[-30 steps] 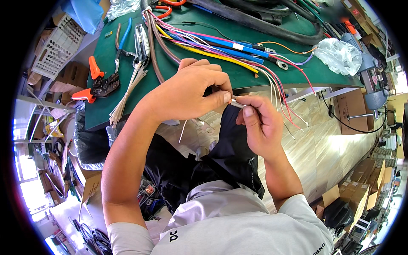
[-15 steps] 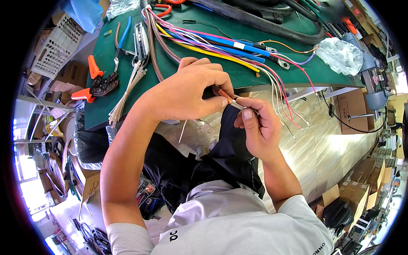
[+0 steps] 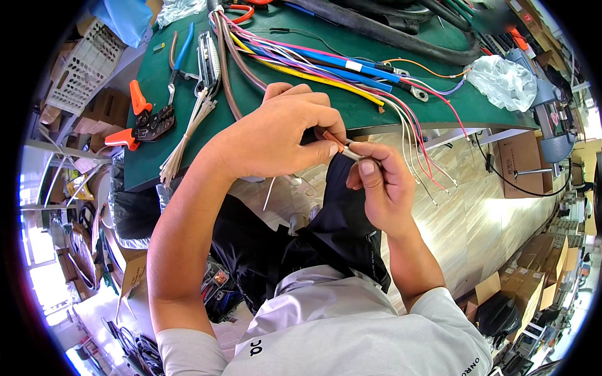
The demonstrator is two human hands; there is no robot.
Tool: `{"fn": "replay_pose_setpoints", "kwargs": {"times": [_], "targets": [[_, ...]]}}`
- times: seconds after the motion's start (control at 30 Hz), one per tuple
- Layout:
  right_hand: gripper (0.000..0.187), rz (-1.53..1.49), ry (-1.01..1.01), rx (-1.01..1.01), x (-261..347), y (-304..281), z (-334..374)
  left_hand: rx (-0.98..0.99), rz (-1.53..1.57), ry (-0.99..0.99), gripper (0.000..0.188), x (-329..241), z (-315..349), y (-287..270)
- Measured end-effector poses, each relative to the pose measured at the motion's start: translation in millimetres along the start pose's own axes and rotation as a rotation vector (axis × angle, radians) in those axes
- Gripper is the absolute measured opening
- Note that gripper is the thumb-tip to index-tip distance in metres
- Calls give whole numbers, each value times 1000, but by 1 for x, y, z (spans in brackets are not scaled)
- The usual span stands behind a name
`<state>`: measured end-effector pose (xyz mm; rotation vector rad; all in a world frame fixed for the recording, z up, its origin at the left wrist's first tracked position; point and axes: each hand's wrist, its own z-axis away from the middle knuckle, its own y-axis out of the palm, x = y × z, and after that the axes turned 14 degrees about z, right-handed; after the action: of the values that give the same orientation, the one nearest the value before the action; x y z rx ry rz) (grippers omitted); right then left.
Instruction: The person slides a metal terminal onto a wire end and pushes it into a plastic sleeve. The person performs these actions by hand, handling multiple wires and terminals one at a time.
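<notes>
My left hand (image 3: pixel 282 135) is closed on the end of a brown cable (image 3: pixel 243 74) that runs down from the bench. Bare copper strands (image 3: pixel 333 140) stick out past its thumb and fingers. A silver, tube-shaped cable lug (image 3: pixel 353 154) is pinched between the thumb and fingers of my right hand (image 3: pixel 385 188). Copper and lug meet between the two hands; fingers hide how far one sits inside the other. Beyond the left hand lies a bundle of coloured wires (image 3: pixel 301 74), with a yellow cable (image 3: pixel 351 93) and blue-sleeved cables among them.
On the green bench (image 3: pixel 144 169) lie an orange-handled crimping tool (image 3: pixel 147 119), white cable ties (image 3: pixel 188 135), a utility knife (image 3: pixel 208 62) and thick black cable (image 3: pixel 389 41). A clear plastic bag (image 3: pixel 501 81) sits by a grey vise (image 3: pixel 555 135). Cardboard boxes (image 3: pixel 520 285) stand on the right.
Both hands stay in nearly the same place and keep their hold. The lug and copper end have shifted very slightly between the fingers.
</notes>
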<state>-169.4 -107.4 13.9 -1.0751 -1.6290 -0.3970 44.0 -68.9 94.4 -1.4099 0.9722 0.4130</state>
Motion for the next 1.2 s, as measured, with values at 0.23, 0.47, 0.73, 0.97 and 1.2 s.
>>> {"fn": "replay_pose_setpoints", "kwargs": {"times": [0.23,0.47,0.73,0.97,1.2], "targets": [[19,95,-3,10,3,-5,-2,-10,-4,14,9,2,0,2],[19,149,-17,9,3,-4,-1,-14,-20,15,7,2,1,3],[19,162,-7,-23,2,1,3,-13,-38,10,6,3,0,5],[20,121,21,-17,6,1,4,-23,-40,13,5,2,1,5],[21,29,62,-19,8,3,4,-27,-41,18,6,2,1,5]]}}
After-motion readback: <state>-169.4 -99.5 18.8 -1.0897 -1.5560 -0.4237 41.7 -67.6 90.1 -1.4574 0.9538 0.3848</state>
